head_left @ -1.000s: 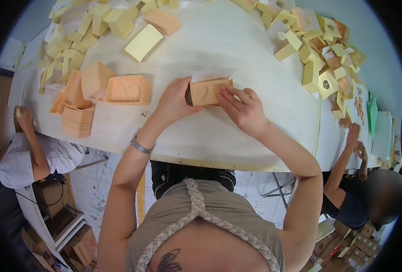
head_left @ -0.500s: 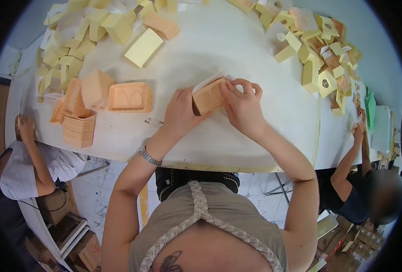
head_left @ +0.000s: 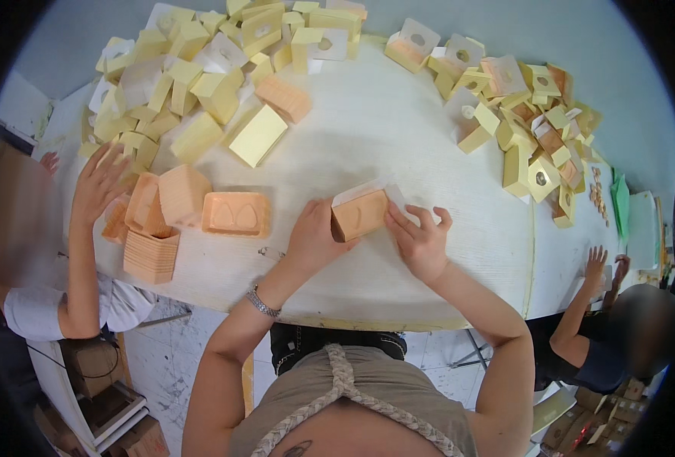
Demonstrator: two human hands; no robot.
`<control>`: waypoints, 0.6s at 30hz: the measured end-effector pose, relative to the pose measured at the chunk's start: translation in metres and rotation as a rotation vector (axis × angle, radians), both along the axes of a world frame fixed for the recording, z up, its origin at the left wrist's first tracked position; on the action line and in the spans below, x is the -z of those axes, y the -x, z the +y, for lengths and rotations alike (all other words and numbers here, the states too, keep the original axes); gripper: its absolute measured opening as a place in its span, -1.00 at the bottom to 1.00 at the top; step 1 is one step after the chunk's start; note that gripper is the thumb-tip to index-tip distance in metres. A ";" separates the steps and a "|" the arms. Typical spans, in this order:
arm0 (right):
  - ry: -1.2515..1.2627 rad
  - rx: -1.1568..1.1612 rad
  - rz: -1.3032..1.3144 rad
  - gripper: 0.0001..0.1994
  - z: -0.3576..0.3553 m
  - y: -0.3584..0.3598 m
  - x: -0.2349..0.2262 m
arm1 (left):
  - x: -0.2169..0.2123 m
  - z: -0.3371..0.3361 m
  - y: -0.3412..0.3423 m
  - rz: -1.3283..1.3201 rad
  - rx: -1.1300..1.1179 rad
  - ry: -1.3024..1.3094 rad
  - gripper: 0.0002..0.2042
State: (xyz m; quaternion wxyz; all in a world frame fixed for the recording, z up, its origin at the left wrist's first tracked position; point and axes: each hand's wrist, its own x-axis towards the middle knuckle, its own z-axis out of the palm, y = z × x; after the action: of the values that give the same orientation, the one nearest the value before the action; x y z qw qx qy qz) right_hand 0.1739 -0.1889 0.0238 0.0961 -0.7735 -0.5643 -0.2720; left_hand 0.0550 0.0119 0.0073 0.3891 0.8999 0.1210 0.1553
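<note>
Hands [head_left: 313,236] [head_left: 422,247] hold a box [head_left: 355,193], orange tray [head_left: 362,217] inside.

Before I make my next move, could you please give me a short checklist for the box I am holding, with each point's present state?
1. Left grip set around the left side of the peach box: ok.
2. Right grip with its fingertips at the box's right edge: ok, though how firmly they pinch is unclear.
3. Pale flap closed over the box: not ok; it stands open along the far edge.
4. Underside of the box undamaged: cannot tell; it is hidden.
5. Loose peach tray apart from the left grip: ok.
6. Co-worker's forearm apart from the box: ok; it is off to the left.
</note>
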 end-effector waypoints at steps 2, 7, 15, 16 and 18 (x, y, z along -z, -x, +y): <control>-0.024 0.029 0.066 -0.75 0.002 0.005 0.000 | 0.004 -0.003 -0.002 -0.040 0.004 -0.034 -0.33; -0.024 -0.084 0.233 -0.90 0.009 -0.005 -0.008 | -0.001 -0.002 -0.001 0.117 0.021 -0.014 -0.21; -0.326 0.203 -0.077 -0.67 0.028 -0.136 -0.046 | 0.018 0.005 -0.001 -0.295 -0.043 0.202 -0.06; -0.344 0.196 -0.065 -0.63 0.045 -0.147 -0.057 | 0.017 0.006 0.001 -0.259 -0.043 0.217 -0.07; -0.377 0.213 -0.059 -0.54 0.074 -0.174 -0.079 | 0.013 0.005 0.000 -0.187 -0.032 0.191 -0.13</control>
State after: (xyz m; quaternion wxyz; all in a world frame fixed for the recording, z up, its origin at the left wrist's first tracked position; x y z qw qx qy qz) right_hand 0.3481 -0.1152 0.1030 0.1931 -0.7888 -0.4210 -0.4040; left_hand 0.0554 0.0166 -0.0053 0.4800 0.8384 0.1128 0.2324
